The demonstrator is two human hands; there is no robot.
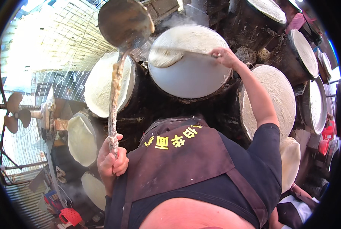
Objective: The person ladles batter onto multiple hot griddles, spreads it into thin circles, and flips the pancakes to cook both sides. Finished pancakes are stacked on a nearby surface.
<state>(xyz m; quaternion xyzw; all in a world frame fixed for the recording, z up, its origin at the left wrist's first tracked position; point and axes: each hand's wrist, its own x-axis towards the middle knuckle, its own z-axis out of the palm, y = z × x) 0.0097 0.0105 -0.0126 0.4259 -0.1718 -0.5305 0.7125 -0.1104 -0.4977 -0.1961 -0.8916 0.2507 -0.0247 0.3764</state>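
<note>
My left hand (113, 160) is wrapped round the long, batter-caked handle of a ladle (125, 23). The ladle stands upright, its dark round bowl raised at the upper left. In front of me is a round griddle (189, 84); a pale, wet layer of batter (197, 38) covers its far part, with a thicker fold at the left, and the near part shows a smooth greyish-white surface. My right hand (224, 58) closes on the end of a long thin scraper (182, 49), which reaches leftward across the batter's edge. The scraper's far end is blurred.
Several more round griddles with pale sheets surround me, among them one at the left (105, 86) and one at the right (271, 99). A fan (16, 112) and wire mesh are at the left. Another person (292, 210) is at the lower right. Steam rises behind the middle griddle.
</note>
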